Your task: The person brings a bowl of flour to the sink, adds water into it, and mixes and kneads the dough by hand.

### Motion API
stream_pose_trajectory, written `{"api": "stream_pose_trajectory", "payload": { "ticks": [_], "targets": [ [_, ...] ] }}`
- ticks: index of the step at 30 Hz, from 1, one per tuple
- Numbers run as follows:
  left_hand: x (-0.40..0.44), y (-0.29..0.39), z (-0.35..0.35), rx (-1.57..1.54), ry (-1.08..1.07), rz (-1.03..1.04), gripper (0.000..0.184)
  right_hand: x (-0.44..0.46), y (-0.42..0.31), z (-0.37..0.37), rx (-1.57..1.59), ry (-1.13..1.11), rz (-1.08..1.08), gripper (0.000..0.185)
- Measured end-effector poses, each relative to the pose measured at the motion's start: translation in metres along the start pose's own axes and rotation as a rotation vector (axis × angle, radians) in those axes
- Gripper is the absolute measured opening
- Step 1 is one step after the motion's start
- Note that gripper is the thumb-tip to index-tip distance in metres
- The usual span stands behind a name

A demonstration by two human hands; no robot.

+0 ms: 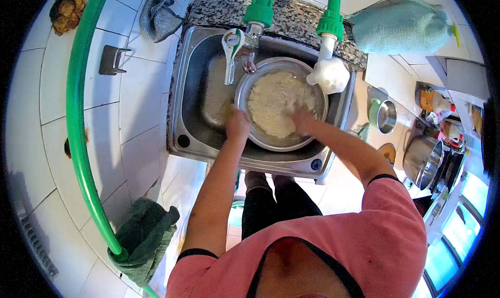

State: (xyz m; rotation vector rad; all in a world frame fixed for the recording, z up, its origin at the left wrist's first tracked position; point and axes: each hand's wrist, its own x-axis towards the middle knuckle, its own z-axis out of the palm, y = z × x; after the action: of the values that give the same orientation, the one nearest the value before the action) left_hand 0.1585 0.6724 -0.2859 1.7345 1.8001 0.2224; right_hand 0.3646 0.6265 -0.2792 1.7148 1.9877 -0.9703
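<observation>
A round metal bowl (243,97) sits in the steel sink (195,89), below the tap (249,53). Inside it lies a pale, grainy mass that looks like rice in water (276,97). My left hand (237,123) grips the bowl's left rim, with the fingers partly hidden. My right hand (303,121) is down in the pale mass at the bowl's right side. Motion smears its fingers, so their pose does not show. The tap's lever points toward me, left of the bowl.
Green pipes feed the tap and a white fitting (330,75) that overhangs the bowl's upper right. A light green cloth (401,27) lies behind on the right. A dark green towel (143,238) hangs at the left on a green pipe (76,105). Metal pots (423,160) stand far right.
</observation>
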Motion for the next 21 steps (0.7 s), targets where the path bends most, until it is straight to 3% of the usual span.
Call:
{"api": "stream_pose_trajectory", "payload": {
  "ticks": [3,5,6,7,8,11,12,14,15,16,18,19,21],
  "targets": [
    [0.003,-0.002,-0.004,-0.108,-0.062,0.003,0.026,0.025,-0.025,0.045,-0.013,-0.088,-0.162,0.049],
    [0.006,-0.009,-0.003,0.082,0.016,0.090,0.025,0.050,-0.045,0.019,-0.095,0.274,-0.461,0.046],
    [0.011,-0.006,-0.002,0.083,0.024,0.086,0.025,0.062,-0.045,-0.021,-0.365,0.030,-0.315,0.048],
    [0.011,-0.004,-0.002,0.034,0.017,0.074,0.025,0.061,-0.034,-0.030,-0.203,0.007,-0.208,0.050],
    [0.002,-0.005,-0.004,-0.012,-0.004,0.057,0.025,0.061,-0.022,-0.040,-0.041,0.001,-0.102,0.052],
    [0.004,0.002,-0.009,-0.091,-0.082,-0.021,0.024,0.037,0.024,0.016,0.126,0.303,0.020,0.048],
    [0.001,0.006,-0.013,-0.095,-0.086,-0.024,0.024,0.028,0.018,0.052,0.228,0.183,0.116,0.047],
    [0.004,0.019,-0.019,0.050,-0.179,-0.161,0.023,0.007,-0.007,0.061,0.205,0.052,0.007,0.049],
    [0.005,0.014,-0.016,0.050,-0.172,-0.160,0.023,0.005,-0.036,0.044,0.089,0.035,-0.201,0.050],
    [0.006,0.005,-0.008,0.042,-0.088,-0.081,0.023,0.017,-0.047,0.030,0.087,0.043,-0.206,0.050],
    [0.007,0.002,-0.006,0.040,-0.004,0.000,0.024,0.052,-0.048,0.004,-0.271,0.143,-0.363,0.052],
    [0.009,0.006,-0.011,0.021,-0.043,-0.007,0.024,0.081,-0.011,0.013,-0.012,0.262,-0.410,0.053],
    [-0.002,0.000,-0.012,0.014,-0.114,-0.031,0.025,0.047,-0.006,-0.037,-0.030,0.316,-0.127,0.061]
  ]
}}
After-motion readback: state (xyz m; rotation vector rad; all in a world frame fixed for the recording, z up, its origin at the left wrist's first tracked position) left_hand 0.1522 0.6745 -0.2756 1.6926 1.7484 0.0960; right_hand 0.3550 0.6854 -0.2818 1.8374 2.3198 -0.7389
